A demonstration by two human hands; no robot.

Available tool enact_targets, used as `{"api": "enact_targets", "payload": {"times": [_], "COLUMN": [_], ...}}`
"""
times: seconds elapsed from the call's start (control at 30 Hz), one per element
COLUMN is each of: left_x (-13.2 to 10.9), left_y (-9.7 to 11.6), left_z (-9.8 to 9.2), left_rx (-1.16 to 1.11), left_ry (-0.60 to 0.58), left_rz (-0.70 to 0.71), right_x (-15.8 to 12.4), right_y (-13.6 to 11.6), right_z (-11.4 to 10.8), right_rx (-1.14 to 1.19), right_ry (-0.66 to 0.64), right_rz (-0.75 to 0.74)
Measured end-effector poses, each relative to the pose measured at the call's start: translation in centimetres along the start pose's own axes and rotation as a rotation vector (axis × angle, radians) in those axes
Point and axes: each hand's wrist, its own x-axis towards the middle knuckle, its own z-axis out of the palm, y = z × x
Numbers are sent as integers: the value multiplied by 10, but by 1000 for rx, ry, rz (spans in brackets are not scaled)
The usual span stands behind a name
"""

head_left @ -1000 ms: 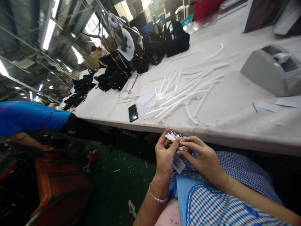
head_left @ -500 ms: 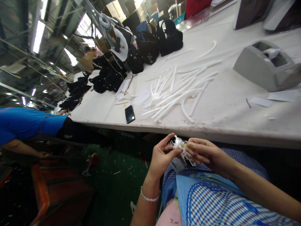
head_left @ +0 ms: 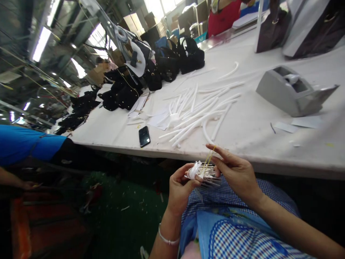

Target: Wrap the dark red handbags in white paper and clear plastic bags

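Observation:
My left hand is closed on one end of a bundle of thin white pieces, held over my lap just below the table edge. White plastic-looking strands bunch up at that end; the exact kind of piece is too small to tell. A thin yellow rubber band runs up from the bundle to the fingers of my right hand. Those fingers pull it into a narrow loop above the bundle. My right thumb and lower fingers are near the bundle's right side.
On the white table lie a phone, several white flexible rods and a grey tape dispenser. Black bags stand farther back. At left are a person in a blue shirt and an orange-red container.
My right hand has risen from the bundle, stretching the yellow rubber band upward. My left hand keeps its hold on the bundle, which now shows more plainly. The camera view has shifted a little.

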Motion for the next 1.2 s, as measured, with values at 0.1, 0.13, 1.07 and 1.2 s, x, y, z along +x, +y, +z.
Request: {"api": "enact_targets", "payload": {"times": [0.1,0.13,1.07,1.2], "left_x": [-4,-5,5,-3], "left_y": [8,11,0,10], "left_z": [3,4,10,7], "left_rx": [233,340,-3,260], "left_ry": [-81,-128,53,-62], "left_rz": [161,238,105,263], "right_x": [10,13,10,11], "right_y": [0,1,0,1], "right_z": [7,8,-29,-11], "right_rx": [35,90,476,416], "right_ry": [21,25,-349,-191], "right_rz": [30,62,313,164]}}
